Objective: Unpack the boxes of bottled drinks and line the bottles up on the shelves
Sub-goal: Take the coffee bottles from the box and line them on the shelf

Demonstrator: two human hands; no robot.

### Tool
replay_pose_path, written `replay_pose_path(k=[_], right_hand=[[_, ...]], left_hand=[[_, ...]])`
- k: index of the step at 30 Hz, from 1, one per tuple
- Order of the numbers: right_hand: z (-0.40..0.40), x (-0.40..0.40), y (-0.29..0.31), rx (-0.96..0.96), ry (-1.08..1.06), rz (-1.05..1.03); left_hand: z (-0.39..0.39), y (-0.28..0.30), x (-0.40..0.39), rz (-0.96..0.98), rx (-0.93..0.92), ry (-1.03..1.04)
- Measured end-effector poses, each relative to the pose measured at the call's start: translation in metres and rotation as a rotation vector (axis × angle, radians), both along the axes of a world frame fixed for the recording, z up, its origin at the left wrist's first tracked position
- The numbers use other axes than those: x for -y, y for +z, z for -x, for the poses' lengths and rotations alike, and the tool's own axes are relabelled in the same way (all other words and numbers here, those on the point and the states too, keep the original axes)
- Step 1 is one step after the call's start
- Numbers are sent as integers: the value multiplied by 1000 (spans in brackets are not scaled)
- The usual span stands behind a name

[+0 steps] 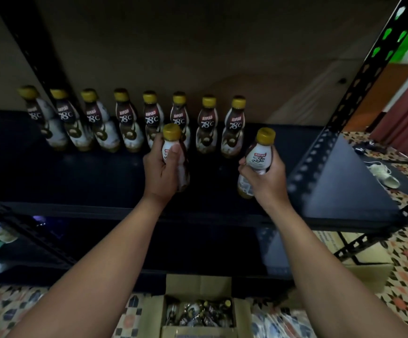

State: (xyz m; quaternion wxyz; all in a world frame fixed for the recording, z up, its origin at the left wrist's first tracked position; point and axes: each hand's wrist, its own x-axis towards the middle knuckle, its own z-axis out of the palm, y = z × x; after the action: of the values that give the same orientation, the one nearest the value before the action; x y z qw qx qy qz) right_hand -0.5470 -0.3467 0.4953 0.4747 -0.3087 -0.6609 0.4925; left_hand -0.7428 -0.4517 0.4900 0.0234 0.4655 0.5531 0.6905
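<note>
Several coffee bottles with gold caps (129, 123) stand in a row at the back of the dark shelf (76, 176). My left hand (161, 169) grips one more bottle (172, 142) upright over the shelf, just in front of the row. My right hand (264, 179) grips another bottle (259, 154), tilted slightly, to the right of the row's end. An open cardboard box (198, 311) on the floor below still holds several bottles.
Black perforated shelf posts rise at the left (39, 57) and the right (359, 93). A lower shelf (198, 247) lies beneath. A second cardboard box (359, 254) sits under the shelf at right. Shoes (383, 174) lie on the patterned tile floor.
</note>
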Motion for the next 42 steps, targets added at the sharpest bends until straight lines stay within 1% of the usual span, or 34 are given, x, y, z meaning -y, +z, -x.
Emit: replay_pose_path(k=[6, 12, 15, 19, 21, 22, 26, 31, 35, 39, 42], right_hand=[[7, -18, 1, 9, -5, 40], [10, -26, 4, 1, 34, 24], [5, -26, 4, -24, 63, 49], [-8, -22, -5, 11, 138, 101], [-11, -21, -10, 23, 139, 108], [-11, -22, -12, 30, 134, 102], [-10, -20, -12, 70, 95, 70], [-12, -21, -16, 70, 66, 38], [-11, -21, -19, 84, 46, 42], [-10, -20, -19, 100, 51, 15], [-12, -21, -18, 114, 116, 9]], left_hand=[[11, -2, -15, 22, -46, 54], [20, 1, -19, 68, -13, 46], [20, 4, -15, 89, 46, -49], [28, -8, 1, 137, 182, -212], [33, -14, 6, 191, 264, -254], [35, -15, 8, 208, 271, -263], [34, -15, 12, 236, 186, -253], [36, -20, 12, 268, 169, -194], [32, -17, 11, 279, 128, -186], [27, -14, 13, 284, 133, -212], [31, -14, 14, 314, 176, -301]])
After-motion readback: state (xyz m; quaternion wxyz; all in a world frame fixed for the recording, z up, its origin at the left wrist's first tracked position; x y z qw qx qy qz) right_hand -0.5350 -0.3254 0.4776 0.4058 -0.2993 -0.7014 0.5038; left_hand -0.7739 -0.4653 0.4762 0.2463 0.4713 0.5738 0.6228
